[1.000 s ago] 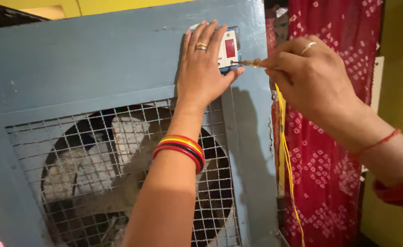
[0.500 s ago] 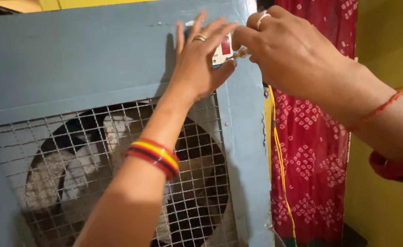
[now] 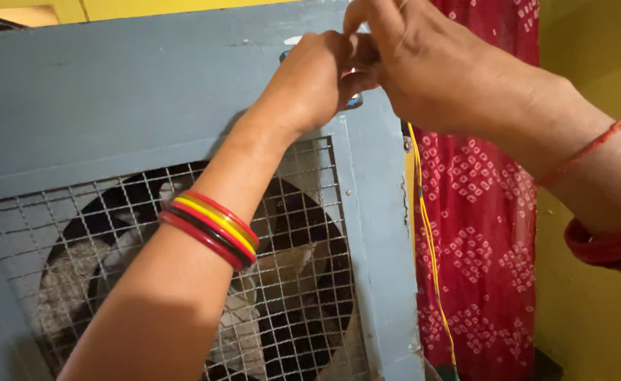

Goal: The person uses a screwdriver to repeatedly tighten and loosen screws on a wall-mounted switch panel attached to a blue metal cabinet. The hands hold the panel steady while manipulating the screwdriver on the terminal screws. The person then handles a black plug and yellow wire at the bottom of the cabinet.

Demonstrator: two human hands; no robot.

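Both our hands have bunched closer at the small switch box [image 3: 352, 101] atop the blue cooler [image 3: 113, 106], left hand [image 3: 310, 81] pressing it, right hand [image 3: 423, 63] fingers pinched together, on what we cannot tell; next needs steady hands.

A small switch box [image 3: 353, 101] sat high on the grey-blue metal front of the cooler, near its upper right corner, above the wire mesh. Only its lower right corner and a sliver of red showed; the rest lay hidden behind the two hands pressed over it. It was fixed flat against the panel, upright, with its edge just beside the cabinet's right side.
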